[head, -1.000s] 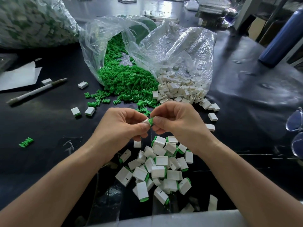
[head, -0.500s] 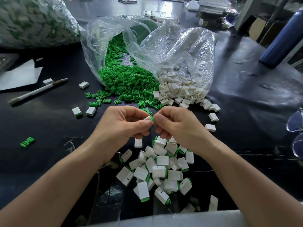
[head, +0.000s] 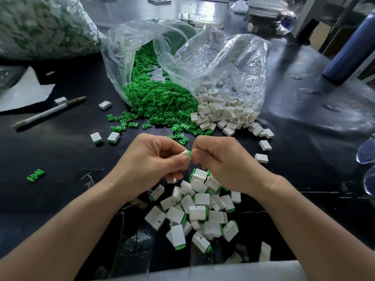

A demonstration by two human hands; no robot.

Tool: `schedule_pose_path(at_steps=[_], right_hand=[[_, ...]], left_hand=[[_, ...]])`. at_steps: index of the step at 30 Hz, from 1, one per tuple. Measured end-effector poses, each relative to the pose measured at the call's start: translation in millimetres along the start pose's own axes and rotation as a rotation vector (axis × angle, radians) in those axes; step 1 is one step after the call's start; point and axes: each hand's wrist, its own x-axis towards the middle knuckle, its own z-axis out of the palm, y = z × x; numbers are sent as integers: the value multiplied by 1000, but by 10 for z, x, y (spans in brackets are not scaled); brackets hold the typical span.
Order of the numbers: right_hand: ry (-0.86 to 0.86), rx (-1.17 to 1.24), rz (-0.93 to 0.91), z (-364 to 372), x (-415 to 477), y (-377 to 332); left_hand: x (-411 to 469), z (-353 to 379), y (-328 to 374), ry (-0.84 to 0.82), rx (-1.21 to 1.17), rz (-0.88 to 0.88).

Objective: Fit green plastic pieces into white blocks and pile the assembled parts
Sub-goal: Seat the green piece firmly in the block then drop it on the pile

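My left hand [head: 150, 159] pinches a small white block [head: 185, 153] between thumb and fingers. My right hand [head: 221, 161] presses a green piece [head: 189, 154] against the block's end with curled fingers. Both hands meet above the black table, just beyond a pile of assembled parts [head: 198, 211], white blocks with green ends. Farther back, loose green pieces [head: 160, 102] spill from a clear bag, and empty white blocks [head: 225, 112] spill from a second bag beside it.
A large full bag [head: 40, 27] lies at the back left. A pen [head: 48, 112] and white paper [head: 22, 92] lie left. Stray blocks [head: 105, 137] and a green piece [head: 35, 175] dot the table. A blue bottle [head: 351, 47] stands at right.
Both hands have shifted slightly toward me while staying joined. The green piece now sits closer against the white block's end.
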Motion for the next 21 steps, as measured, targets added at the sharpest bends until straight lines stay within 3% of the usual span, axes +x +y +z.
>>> schedule_pose_path(at_steps=[4,11,21], right_hand=[[-22,-232,-115,-9,-4,-15],[219,-22,-144,20,-3,-55],[353,168,-39,190,-18,-70]], left_hand=[[-17,38,-20,16,112,43],[-36,80,54,67,-219,31],[-52,135,26,167,-332,-1]])
